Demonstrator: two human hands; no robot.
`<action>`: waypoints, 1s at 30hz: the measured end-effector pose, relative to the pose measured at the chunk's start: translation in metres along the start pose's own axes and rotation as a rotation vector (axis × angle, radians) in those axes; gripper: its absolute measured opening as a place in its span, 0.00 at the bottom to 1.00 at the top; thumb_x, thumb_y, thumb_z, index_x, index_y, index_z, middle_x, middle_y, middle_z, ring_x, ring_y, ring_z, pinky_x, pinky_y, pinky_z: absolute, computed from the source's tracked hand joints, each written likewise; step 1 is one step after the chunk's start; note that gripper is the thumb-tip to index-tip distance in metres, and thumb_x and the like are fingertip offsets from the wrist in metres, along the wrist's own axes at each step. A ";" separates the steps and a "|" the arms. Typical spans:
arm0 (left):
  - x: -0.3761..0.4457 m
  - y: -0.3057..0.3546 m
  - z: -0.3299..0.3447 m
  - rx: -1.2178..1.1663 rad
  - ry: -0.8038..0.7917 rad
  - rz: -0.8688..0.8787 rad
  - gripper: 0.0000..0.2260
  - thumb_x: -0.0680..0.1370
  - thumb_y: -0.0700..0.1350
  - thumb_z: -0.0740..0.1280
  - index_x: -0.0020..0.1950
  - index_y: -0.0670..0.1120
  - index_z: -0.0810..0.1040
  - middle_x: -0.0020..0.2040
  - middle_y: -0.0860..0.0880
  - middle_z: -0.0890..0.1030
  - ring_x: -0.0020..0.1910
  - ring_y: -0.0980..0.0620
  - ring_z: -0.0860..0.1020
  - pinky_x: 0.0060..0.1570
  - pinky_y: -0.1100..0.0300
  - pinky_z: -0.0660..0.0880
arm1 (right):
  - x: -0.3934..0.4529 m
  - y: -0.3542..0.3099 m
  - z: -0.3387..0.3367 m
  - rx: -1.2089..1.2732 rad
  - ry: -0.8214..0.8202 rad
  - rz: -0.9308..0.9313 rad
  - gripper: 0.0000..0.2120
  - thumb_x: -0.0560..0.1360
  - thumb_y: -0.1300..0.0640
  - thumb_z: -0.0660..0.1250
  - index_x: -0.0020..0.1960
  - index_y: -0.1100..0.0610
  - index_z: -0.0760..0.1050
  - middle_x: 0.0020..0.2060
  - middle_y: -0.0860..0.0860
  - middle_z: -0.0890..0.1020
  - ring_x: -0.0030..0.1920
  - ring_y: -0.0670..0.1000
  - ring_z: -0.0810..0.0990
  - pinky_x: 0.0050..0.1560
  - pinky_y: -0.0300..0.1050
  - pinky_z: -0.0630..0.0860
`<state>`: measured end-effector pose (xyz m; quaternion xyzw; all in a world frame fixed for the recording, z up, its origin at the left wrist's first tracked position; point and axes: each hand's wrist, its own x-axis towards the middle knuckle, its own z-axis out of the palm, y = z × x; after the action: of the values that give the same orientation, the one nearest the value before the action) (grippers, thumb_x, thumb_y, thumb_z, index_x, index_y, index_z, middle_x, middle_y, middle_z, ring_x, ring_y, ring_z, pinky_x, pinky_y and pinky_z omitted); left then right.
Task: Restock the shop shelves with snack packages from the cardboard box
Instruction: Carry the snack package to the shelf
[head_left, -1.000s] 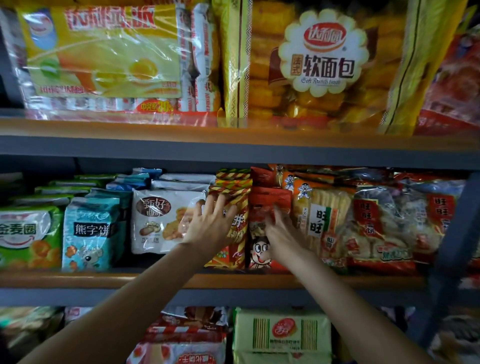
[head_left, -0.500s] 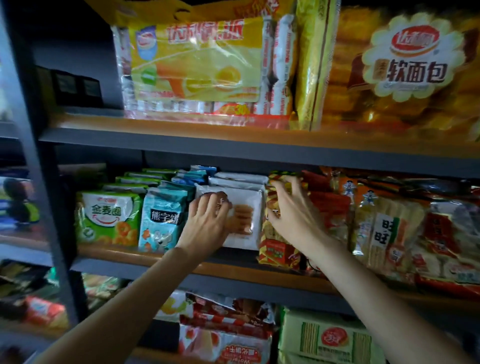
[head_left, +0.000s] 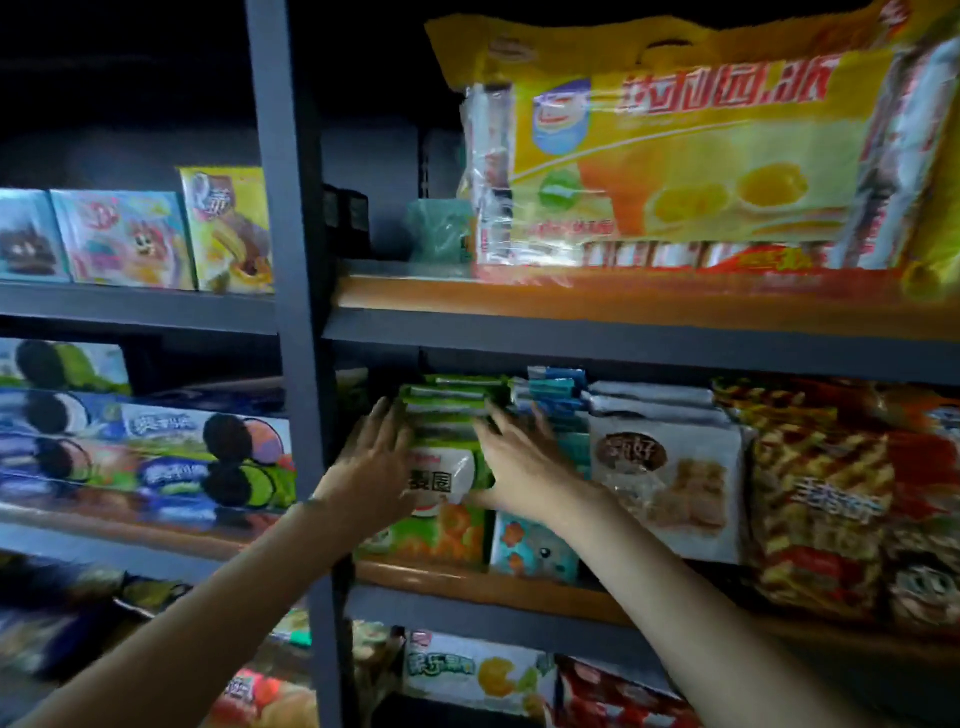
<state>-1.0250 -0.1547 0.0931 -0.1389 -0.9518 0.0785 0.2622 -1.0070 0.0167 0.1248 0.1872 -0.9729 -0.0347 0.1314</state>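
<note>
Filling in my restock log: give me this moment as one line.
stage: straightening row | left hand: open, touching green packs | right hand: open, on the same packs | place: middle shelf

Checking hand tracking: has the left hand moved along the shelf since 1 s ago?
Yes. The left hand went left along the middle shelf: from the white cookie bag and striped pack to the left side of the green packs.

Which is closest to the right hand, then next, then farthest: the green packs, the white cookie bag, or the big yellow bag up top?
From the right hand:
1. Green packs, touching, on its left.
2. White cookie bag, just right.
3. Big yellow bag, shelf above.
</note>
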 end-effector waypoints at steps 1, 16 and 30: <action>0.001 -0.003 -0.004 0.054 -0.013 0.065 0.45 0.50 0.60 0.81 0.56 0.32 0.77 0.56 0.33 0.79 0.56 0.36 0.79 0.49 0.45 0.77 | 0.012 -0.007 0.000 -0.026 -0.030 0.006 0.41 0.74 0.43 0.67 0.76 0.56 0.47 0.76 0.55 0.45 0.76 0.57 0.48 0.73 0.60 0.38; 0.021 -0.010 -0.007 0.048 -0.243 0.123 0.41 0.69 0.55 0.72 0.72 0.44 0.52 0.71 0.43 0.59 0.70 0.43 0.58 0.65 0.50 0.59 | 0.048 -0.037 -0.003 -0.134 -0.230 0.101 0.54 0.63 0.39 0.74 0.76 0.57 0.48 0.74 0.54 0.56 0.74 0.58 0.54 0.73 0.59 0.46; 0.017 0.000 0.009 0.067 -0.068 0.048 0.36 0.77 0.52 0.63 0.75 0.39 0.45 0.72 0.42 0.57 0.70 0.43 0.58 0.67 0.49 0.58 | 0.051 -0.045 0.012 -0.315 0.093 0.094 0.36 0.70 0.55 0.72 0.70 0.60 0.56 0.63 0.58 0.64 0.64 0.61 0.64 0.67 0.56 0.57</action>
<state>-1.0438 -0.1502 0.0935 -0.1501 -0.9534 0.1210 0.2322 -1.0398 -0.0441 0.1206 0.1199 -0.9560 -0.1718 0.2054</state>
